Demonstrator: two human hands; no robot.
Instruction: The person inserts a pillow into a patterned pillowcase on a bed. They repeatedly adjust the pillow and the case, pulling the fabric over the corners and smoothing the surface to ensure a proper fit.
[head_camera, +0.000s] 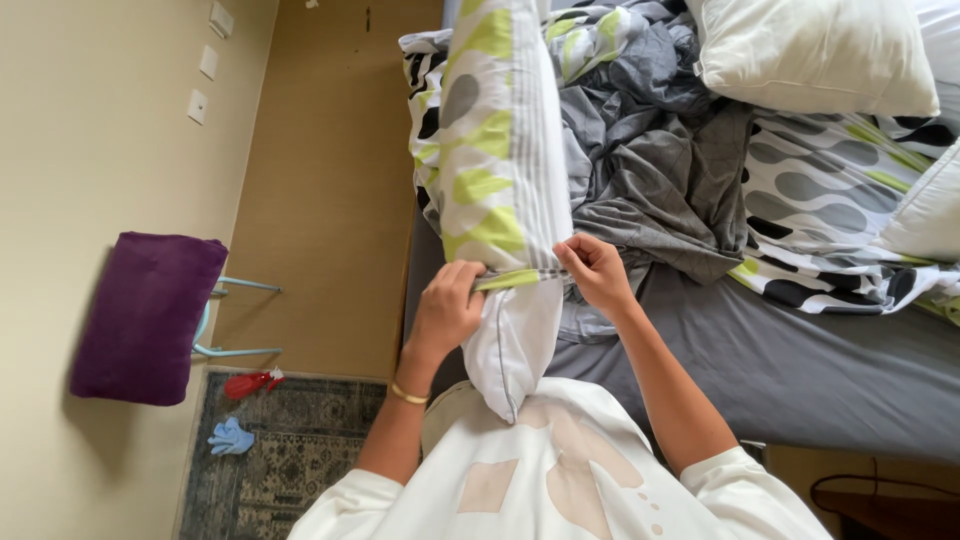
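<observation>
Head view, looking down along the person's chest. Both hands work at the open end of a patterned pillowcase, white with green and grey shapes, which is drawn over a white pillow. The left hand is closed, its fingers pinching the hem of the pillowcase on the left side; a gold bracelet sits on that wrist. The right hand is likewise closed, fingertips gripping the same hem on the right side. The bare white end of the pillow protrudes below the hem and rests against the person's white shirt. The cased part extends away over the bed, which carries a grey sheet, a crumpled grey and patterned duvet and further white pillows. At left, a purple cushion lies on a light-blue chair; a patterned rug covers the floor.
</observation>
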